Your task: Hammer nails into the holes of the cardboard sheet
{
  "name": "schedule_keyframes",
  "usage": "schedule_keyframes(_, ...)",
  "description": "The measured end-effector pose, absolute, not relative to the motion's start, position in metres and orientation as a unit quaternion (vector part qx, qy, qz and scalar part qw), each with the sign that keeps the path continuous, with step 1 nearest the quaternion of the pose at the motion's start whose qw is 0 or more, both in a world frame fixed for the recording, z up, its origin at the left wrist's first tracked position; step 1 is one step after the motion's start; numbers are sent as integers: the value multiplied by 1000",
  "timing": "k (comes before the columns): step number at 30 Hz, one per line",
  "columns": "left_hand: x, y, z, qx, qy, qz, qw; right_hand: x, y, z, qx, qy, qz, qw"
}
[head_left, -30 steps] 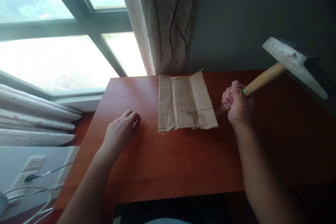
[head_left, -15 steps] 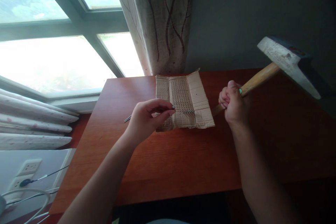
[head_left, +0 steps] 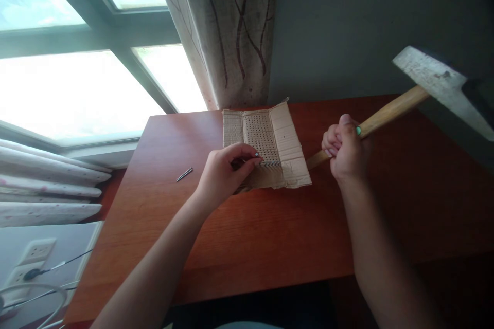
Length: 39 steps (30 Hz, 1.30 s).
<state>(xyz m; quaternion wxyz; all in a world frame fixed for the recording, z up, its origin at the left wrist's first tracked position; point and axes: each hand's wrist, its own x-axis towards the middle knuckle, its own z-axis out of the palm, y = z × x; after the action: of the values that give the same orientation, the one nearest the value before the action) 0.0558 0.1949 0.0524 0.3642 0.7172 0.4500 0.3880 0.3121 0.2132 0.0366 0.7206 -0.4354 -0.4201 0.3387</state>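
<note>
My left hand (head_left: 226, 167) is closed in a pinch over the near left part of the cardboard (head_left: 290, 139). Between its thumb and forefinger is a nail (head_left: 257, 154), of which only the small shiny head shows. Just right of the fingertips, a row of nails (head_left: 273, 164) stands in the cardboard's perforated middle panel (head_left: 260, 131). My right hand (head_left: 345, 149) is wrapped round the wooden handle of a hammer (head_left: 401, 110). The hammer's worn metal head is raised to the upper right, away from the cardboard.
Loose nails (head_left: 184, 174) lie on the reddish wooden table (head_left: 262, 241), left of my left hand. A window (head_left: 69, 92) and curtain (head_left: 247, 36) border the table's far left side. At the lower left, a wall socket (head_left: 36, 252) has a plug and cables.
My left hand has shifted slightly right over the cardboard, so the loose nails on the table show more fully. The hammer has moved a little right, and the view has shifted slightly.
</note>
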Motion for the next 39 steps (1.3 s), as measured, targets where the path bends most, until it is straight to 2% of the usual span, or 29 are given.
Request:
schedule_keyframes(21,60,193,51,760,449,382,272,310,211,37,-440,-432,337,711)
schedule_keyframes(39,59,193,46,730,454,403,313,309,211,36,-449,-458,315,699)
